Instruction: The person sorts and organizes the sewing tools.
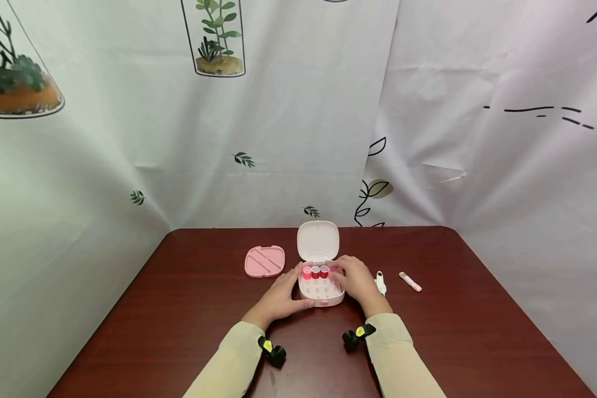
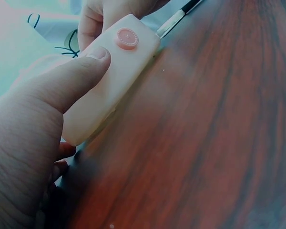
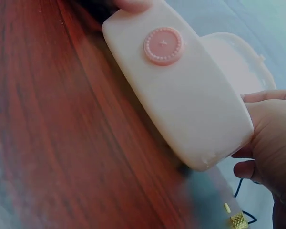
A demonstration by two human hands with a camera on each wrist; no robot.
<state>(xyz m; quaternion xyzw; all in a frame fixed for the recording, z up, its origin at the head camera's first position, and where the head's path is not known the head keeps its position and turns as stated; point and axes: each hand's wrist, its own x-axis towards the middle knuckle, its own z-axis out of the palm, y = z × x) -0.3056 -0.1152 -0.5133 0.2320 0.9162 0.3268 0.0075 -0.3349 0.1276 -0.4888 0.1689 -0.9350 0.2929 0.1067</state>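
A pale pink sewing box [image 1: 321,301] stands on the table with its white lid [image 1: 318,241] raised at the back. Three thread spools [image 1: 315,272] in pink and red line its back row, and small pegs fill the floor in front. My left hand [image 1: 280,298] grips the box's left side, thumb on the front wall near the round button clasp [image 2: 127,38]. Over the back right corner, my right hand [image 1: 356,281] reaches in, its fingertips pinching what looks like another reddish spool, mostly hidden by the fingers. In the right wrist view, the box front hides those fingertips.
Left of the box lies a pink tray insert [image 1: 265,261] with a diagonal bar. On the right are a small white tool [image 1: 380,282], partly behind the right wrist, and a slim pale pink object [image 1: 410,281]. A printed curtain hangs behind the brown table [image 1: 179,331].
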